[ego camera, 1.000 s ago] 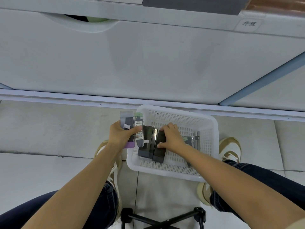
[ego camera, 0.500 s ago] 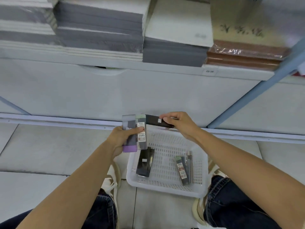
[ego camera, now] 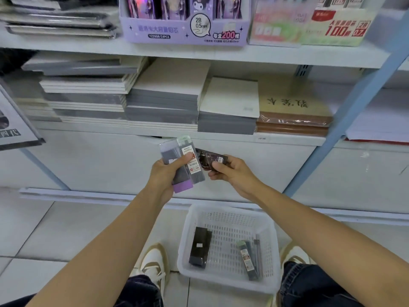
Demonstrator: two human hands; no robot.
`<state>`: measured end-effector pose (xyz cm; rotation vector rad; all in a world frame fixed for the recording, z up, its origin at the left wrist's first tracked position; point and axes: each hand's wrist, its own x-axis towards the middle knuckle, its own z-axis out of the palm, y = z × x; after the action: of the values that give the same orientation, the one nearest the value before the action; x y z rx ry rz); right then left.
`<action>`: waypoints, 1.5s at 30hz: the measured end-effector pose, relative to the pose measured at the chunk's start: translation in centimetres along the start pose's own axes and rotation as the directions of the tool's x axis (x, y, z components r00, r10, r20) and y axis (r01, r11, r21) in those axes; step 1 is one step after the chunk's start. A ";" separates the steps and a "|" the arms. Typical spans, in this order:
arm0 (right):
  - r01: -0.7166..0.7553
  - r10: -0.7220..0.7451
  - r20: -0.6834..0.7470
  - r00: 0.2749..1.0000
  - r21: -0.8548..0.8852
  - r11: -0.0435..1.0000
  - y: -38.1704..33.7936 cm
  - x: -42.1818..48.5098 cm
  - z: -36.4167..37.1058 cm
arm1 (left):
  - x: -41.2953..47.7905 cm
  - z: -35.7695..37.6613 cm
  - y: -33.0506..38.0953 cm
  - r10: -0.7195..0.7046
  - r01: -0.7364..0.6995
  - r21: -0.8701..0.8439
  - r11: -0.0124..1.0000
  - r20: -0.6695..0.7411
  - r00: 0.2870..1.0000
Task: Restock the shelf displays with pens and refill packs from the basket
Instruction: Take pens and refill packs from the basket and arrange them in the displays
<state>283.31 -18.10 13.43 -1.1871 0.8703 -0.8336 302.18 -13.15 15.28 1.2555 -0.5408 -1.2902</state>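
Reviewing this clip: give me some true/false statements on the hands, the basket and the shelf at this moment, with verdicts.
1. The left hand grips several refill packs. True.
2. The right hand is empty. False: it pinches a dark pack.
3. The basket holds nothing. False: a black pack and slim packs lie in it.
4. A purple display box stands on the upper shelf. True.
5. The basket sits on a shelf. False: it sits on the floor.
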 end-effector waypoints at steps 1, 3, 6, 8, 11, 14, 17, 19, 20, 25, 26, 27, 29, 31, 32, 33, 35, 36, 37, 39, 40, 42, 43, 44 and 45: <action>0.021 -0.021 -0.010 1.000 0.007 1.000 -0.5 -0.2 0.3 | -0.3 0.3 0.4 0.043 -0.043 -0.012 0.999 -0.022 0.999; 0.059 -0.057 -0.032 0.998 0.038 0.998 -1.4 -0.5 0.6 | -0.8 0.6 1.2 0.097 -0.100 -0.026 0.995 -0.085 0.992; 0.068 -0.069 0.004 0.998 0.042 0.997 -3.0 -1.0 1.1 | -1.4 0.8 2.4 0.086 -0.092 -0.052 0.994 -0.101 0.991; 0.067 -0.063 0.078 0.995 -0.054 0.996 -4.2 -1.3 1.4 | -1.8 0.8 3.3 0.109 -0.111 -0.036 0.993 -0.069 0.992; 0.097 -0.065 0.168 0.984 -0.195 0.976 -6.3 -1.3 2.2 | -2.4 1.2 5.1 0.166 -0.164 0.063 0.984 -0.025 0.986; 0.209 -0.167 0.185 0.969 -0.236 0.949 -9.0 -1.1 3.2 | -2.9 2.0 7.3 0.201 -0.203 0.143 0.969 0.030 0.979; 0.296 -0.255 0.190 0.948 -0.234 0.926 -12.3 -1.1 3.8 | -3.4 2.9 10.0 0.230 -0.238 0.135 0.962 0.069 0.971; 0.348 -0.301 0.206 0.931 -0.261 0.900 -14.9 -1.2 3.9 | -3.7 3.3 12.2 0.246 -0.259 0.136 0.956 0.104 0.964; 0.384 -0.334 0.208 0.919 -0.294 0.875 -16.3 -1.2 3.9 | -3.9 3.5 13.3 0.258 -0.274 0.145 0.951 0.119 0.959; 0.543 -0.534 0.138 0.834 -0.375 0.752 -24.1 -1.2 3.8 | -4.6 4.6 18.6 0.361 -0.387 0.159 0.909 0.166 0.917; 0.572 -0.586 0.107 0.803 -0.414 0.708 -25.9 -1.2 3.8 | -4.7 4.9 19.5 0.380 -0.407 0.163 0.899 0.173 0.909; 0.599 -0.639 0.077 0.766 -0.448 0.664 -27.6 -1.1 3.9 | -4.7 5.1 20.3 0.397 -0.425 0.166 0.890 0.178 0.901; 0.644 -0.728 0.011 0.686 -0.473 0.601 -30.6 -0.6 3.8 | -4.5 5.4 21.5 0.423 -0.452 0.153 0.879 0.188 0.886; 0.666 -0.788 -0.047 0.614 -0.504 0.549 -33.1 0.0 3.7 | -4.2 5.7 22.3 0.443 -0.472 0.149 0.869 0.192 0.876; 0.663 -0.807 -0.058 0.588 -0.536 0.522 -34.2 0.4 3.6 | -4.0 5.8 22.6 0.447 -0.477 0.154 0.865 0.191 0.874; 0.651 -0.817 -0.056 0.573 -0.575 0.496 -35.1 0.8 3.4 | -3.7 5.9 22.8 0.450 -0.481 0.162 0.862 0.192 0.872; 0.599 -0.822 -0.039 0.568 -0.665 0.446 -36.5 1.7 2.9 | -3.3 6.2 23.1 0.462 -0.496 0.179 0.850 0.202 0.864; 0.575 -0.818 -0.028 0.575 -0.697 0.428 -36.9 2.1 2.6 | -3.1 6.3 23.2 0.467 -0.503 0.186 0.844 0.207 0.860; 0.555 -0.808 -0.016 0.590 -0.718 0.420 -37.1 2.5 2.4 | -3.0 6.5 23.3 0.468 -0.505 0.191 0.842 0.207 0.859; 0.524 -0.778 0.010 0.628 -0.744 0.414 -37.0 3.3 2.0 | -2.7 6.9 23.5 0.467 -0.502 0.197 0.842 0.201 0.861; 0.514 -0.765 0.024 0.643 -0.754 0.409 -36.7 3.6 1.9 | -2.6 7.0 23.5 0.466 -0.501 0.197 0.843 0.196 0.863; 0.501 -0.745 0.059 0.665 -0.775 0.385 -36.2 4.3 1.7 | -2.3 7.3 23.5 0.469 -0.501 0.200 0.842 0.185 0.863; 0.490 -0.733 0.077 0.676 -0.790 0.368 -35.8 4.5 1.8 | -2.2 7.5 23.5 0.472 -0.501 0.199 0.842 0.179 0.863; 0.476 -0.721 0.093 0.687 -0.807 0.349 -35.5 4.8 1.8 | -2.1 7.6 23.4 0.474 -0.502 0.193 0.843 0.176 0.863; 0.462 -0.712 0.106 0.695 -0.824 0.328 -35.3 5.1 1.9 | -2.1 7.7 23.4 0.475 -0.504 0.184 0.844 0.179 0.861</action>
<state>284.18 -28.07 47.68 -2.3833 1.1047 -1.2886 304.35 -18.77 39.21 1.1189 -1.0532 -0.8887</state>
